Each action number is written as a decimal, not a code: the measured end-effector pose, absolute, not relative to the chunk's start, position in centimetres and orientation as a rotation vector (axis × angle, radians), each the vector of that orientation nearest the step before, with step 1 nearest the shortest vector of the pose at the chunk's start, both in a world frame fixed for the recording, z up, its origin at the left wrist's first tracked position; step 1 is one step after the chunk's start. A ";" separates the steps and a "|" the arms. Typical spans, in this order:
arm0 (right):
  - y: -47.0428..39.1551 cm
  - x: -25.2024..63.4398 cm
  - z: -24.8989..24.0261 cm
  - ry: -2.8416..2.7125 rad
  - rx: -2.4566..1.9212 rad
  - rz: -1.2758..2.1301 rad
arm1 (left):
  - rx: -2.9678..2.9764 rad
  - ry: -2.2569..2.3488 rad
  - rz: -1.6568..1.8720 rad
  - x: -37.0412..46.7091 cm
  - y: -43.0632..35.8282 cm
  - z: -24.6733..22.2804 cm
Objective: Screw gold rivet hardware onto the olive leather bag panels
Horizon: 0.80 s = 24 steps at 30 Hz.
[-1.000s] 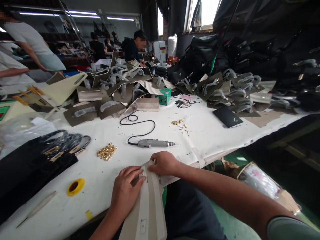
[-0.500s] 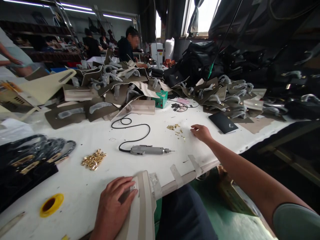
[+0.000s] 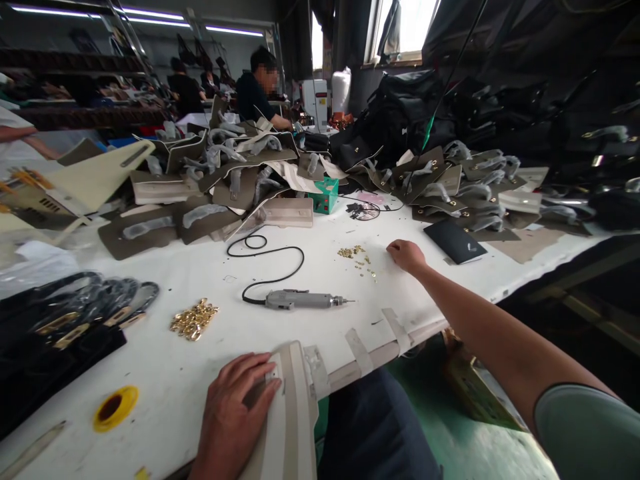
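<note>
My left hand (image 3: 237,407) holds a beige bag panel (image 3: 290,413) at the table's front edge, its fingers and thumb pressed around a small pale patch near the upper end. Further back, my right hand (image 3: 406,255) is closed with curled fingers, low over the table; whatever its fingertips may hold is hidden. Just left of it lie small brass-coloured fittings (image 3: 351,252) in a loose scatter. A grey electric screwdriver (image 3: 303,300) lies between the hands, bit pointing right. Left of the screwdriver is a heap of larger gold metal pieces (image 3: 194,320).
A yellow tape roll (image 3: 115,408) lies front left, below black handles (image 3: 110,300). A black booklet (image 3: 454,243) is right of my right hand. Brown bag panels (image 3: 240,187) and a green box (image 3: 326,195) stand behind. A co-worker (image 3: 255,87) sits beyond.
My right hand's fingers have curled in from a more stretched pose beside the small brass fittings. My left hand stays on the panel. The whole view has shifted slightly.
</note>
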State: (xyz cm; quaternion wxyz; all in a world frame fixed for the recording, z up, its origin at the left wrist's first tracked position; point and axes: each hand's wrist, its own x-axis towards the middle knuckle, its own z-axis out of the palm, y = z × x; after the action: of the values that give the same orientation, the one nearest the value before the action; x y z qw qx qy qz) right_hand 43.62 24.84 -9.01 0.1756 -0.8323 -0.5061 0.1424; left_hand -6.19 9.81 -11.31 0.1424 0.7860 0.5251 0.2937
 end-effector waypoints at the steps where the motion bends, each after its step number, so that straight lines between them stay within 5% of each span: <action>1: 24.5 43.5 -8.9 -1.435 -2.341 0.419 | 2.269 1.513 0.843 -6.2 9.8 -11.3; 10: 20.6 41.3 -8.4 -1.593 -2.178 0.677 | 2.274 1.509 0.839 -6.1 9.6 -11.0; 24: 19.8 39.3 -8.3 -1.610 -2.270 0.546 | 2.036 1.591 0.840 -4.7 7.7 -8.9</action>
State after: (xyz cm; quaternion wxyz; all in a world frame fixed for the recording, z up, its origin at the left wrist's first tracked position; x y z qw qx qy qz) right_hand 39.31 19.82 -8.33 0.1524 -0.7911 -0.5611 0.1902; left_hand -4.73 7.72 -8.87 0.2107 0.7326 0.5723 0.3023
